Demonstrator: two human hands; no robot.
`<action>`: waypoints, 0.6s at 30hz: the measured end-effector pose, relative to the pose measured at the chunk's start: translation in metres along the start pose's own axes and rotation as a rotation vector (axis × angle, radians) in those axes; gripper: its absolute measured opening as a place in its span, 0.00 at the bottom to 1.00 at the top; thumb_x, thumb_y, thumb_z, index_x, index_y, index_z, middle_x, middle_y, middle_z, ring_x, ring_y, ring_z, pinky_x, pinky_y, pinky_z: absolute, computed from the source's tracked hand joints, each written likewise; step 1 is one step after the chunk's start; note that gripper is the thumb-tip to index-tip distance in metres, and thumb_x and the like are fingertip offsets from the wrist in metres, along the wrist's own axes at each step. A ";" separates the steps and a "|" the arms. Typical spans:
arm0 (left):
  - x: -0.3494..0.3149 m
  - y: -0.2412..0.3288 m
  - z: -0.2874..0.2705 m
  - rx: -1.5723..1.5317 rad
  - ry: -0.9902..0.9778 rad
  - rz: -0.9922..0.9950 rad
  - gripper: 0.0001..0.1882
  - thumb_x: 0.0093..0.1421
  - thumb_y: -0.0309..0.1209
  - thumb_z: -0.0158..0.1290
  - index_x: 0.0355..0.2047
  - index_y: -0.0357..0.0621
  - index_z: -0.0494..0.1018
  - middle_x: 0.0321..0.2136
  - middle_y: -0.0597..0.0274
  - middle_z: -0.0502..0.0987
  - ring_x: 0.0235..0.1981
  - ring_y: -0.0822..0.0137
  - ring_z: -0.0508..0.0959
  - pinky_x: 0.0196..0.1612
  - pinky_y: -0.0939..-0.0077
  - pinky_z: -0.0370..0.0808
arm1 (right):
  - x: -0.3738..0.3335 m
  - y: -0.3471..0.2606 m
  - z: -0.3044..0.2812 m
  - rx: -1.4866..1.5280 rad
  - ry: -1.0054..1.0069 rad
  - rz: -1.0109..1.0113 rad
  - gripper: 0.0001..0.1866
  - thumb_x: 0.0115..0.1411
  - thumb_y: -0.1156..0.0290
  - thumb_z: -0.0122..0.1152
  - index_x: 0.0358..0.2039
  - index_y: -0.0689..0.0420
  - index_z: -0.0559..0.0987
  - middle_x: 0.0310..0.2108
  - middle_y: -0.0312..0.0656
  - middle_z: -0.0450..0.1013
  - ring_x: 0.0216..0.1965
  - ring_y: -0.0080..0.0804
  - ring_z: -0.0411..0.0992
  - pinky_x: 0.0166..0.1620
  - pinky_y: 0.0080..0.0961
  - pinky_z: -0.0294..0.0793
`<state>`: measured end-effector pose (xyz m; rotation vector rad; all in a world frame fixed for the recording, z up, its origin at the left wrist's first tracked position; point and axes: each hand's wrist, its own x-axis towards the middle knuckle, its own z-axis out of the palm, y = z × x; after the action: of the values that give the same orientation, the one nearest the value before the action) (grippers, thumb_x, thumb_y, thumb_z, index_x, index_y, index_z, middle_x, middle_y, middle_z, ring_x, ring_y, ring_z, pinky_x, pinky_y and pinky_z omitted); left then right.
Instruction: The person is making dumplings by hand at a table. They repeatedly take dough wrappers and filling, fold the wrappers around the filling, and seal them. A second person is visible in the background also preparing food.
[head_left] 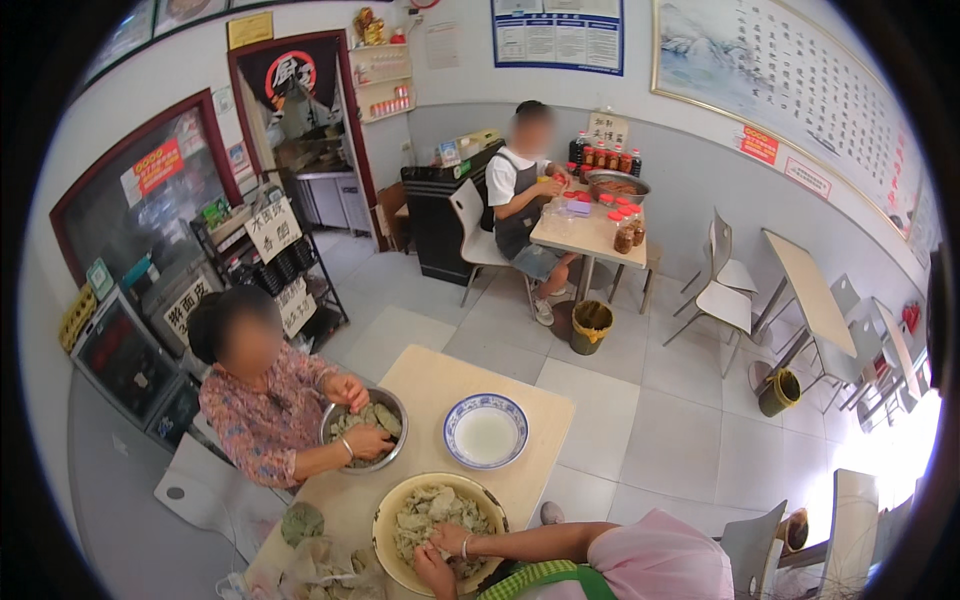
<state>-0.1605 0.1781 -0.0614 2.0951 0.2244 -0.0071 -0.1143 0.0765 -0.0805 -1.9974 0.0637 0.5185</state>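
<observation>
A cream enamel basin [384, 520] with a worn rim stands at the table's near edge, holding pale green, torn, soft-looking pieces [430, 507]. My right hand [454, 540], with a bracelet at the wrist, is over the basin, fingers bent down at the pieces. Close beside it, my left hand [434, 570] is curled at the basin's near side. The fingertips of both hands meet around a pale green piece, mostly hidden by the fingers. Across the table, a co-worker's hands [360, 415] work in a steel bowl [402, 408] of similar grey-green pieces.
A blue-and-white bowl [486, 430] of pale liquid stands right of the steel bowl. A round green lump [302, 523] and a clear plastic bag [325, 570] lie at the table's left. Farther off, another person sits at a table [575, 235] with red-lidded jars. A bin [591, 328] stands near there.
</observation>
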 end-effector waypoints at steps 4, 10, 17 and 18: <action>0.008 -0.012 0.004 -0.112 -0.024 -0.132 0.14 0.58 0.34 0.41 0.20 0.38 0.57 0.16 0.60 0.57 0.18 0.68 0.59 0.22 0.71 0.58 | 0.001 0.006 0.007 0.019 0.124 -0.120 0.22 0.52 0.59 0.48 0.41 0.63 0.69 0.36 0.55 0.69 0.38 0.49 0.67 0.42 0.36 0.65; 0.012 -0.011 0.007 -0.266 -0.172 -0.272 0.13 0.58 0.34 0.41 0.22 0.37 0.58 0.18 0.59 0.59 0.19 0.66 0.61 0.24 0.71 0.59 | -0.012 -0.015 -0.007 -0.111 0.023 -0.051 0.19 0.53 0.59 0.47 0.37 0.62 0.72 0.39 0.56 0.67 0.39 0.50 0.66 0.43 0.37 0.63; 0.019 -0.007 0.015 -0.157 -0.086 -0.093 0.11 0.57 0.33 0.42 0.24 0.37 0.60 0.20 0.58 0.62 0.22 0.64 0.63 0.26 0.70 0.61 | 0.004 -0.008 -0.012 0.139 -0.054 0.225 0.24 0.53 0.49 0.47 0.33 0.58 0.74 0.34 0.49 0.70 0.38 0.39 0.68 0.40 0.32 0.64; 0.020 -0.007 0.014 -0.147 -0.072 -0.077 0.11 0.57 0.33 0.42 0.25 0.37 0.60 0.20 0.58 0.62 0.22 0.64 0.63 0.27 0.70 0.61 | 0.005 -0.010 -0.009 0.170 -0.014 0.237 0.25 0.51 0.46 0.49 0.32 0.58 0.74 0.32 0.46 0.71 0.37 0.38 0.68 0.39 0.30 0.65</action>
<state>-0.1410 0.1728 -0.0768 1.9354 0.2540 -0.1094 -0.1042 0.0746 -0.0709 -1.8297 0.3283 0.6561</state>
